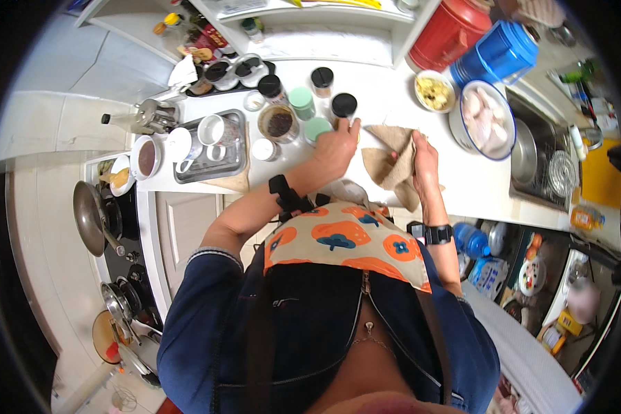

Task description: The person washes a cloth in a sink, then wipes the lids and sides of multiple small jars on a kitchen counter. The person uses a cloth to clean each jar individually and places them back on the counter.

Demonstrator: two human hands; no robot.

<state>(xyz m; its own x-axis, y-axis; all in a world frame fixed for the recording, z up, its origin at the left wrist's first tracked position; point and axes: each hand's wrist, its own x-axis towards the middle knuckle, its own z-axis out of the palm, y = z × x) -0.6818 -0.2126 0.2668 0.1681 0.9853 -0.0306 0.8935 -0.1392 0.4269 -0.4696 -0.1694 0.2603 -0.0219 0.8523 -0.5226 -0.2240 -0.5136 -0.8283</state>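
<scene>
My left hand (337, 147) reaches over the white counter, its fingertips at the lower side of a black-lidded jar (344, 106); whether they grip it is hard to tell. Close beside this hand is a mint-green lidded jar (318, 129). My right hand (425, 158) holds a crumpled beige cloth (393, 160) that hangs in folds over the counter. Behind the left hand stand another mint-green lidded jar (301, 102), two more black-lidded jars (322, 80) (271, 88) and an open jar of dark contents (279, 123). A small white-lidded jar (265, 150) is nearer the counter's front.
Left of the jars, a grey tray (212, 175) holds white mugs. At right are a bowl of chopped yellowish food (434, 91), an enamel basin of raw meat (482, 119), a blue jug (497, 54), a red jug (447, 33) and the sink (541, 191). A wok (90, 217) sits far left.
</scene>
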